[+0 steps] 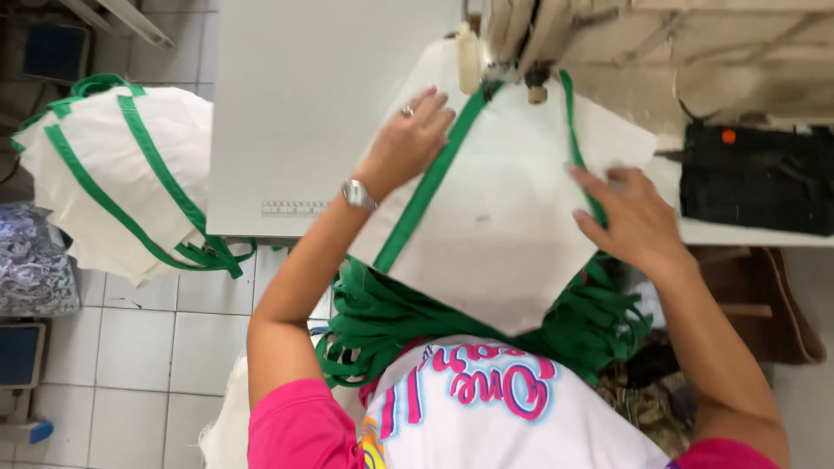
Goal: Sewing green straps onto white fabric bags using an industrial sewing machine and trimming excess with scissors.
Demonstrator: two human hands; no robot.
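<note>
Head view, looking straight down. Square white fabric panel [495, 234] lies on the pale sewing table [295, 113], its near corner hanging over the table edge toward the person's lap. A green webbing strap [426, 195] runs diagonally across the panel up to the cream sewing machine head [521, 39]; a second green strap [575, 139] follows the panel's right edge.

Left hand [408, 143], ring and wristwatch worn, lies flat with fingers spread, pressing panel beside the diagonal strap. Nothing grasped.

Right hand [630, 217] flat, fingers extended, pressing the panel's right corner over the second strap.

Loose bundle of green straps [382, 321] piled in lap. Stack of finished white panels with green straps [122, 174] at left, over the tiled floor [139, 347].
</note>
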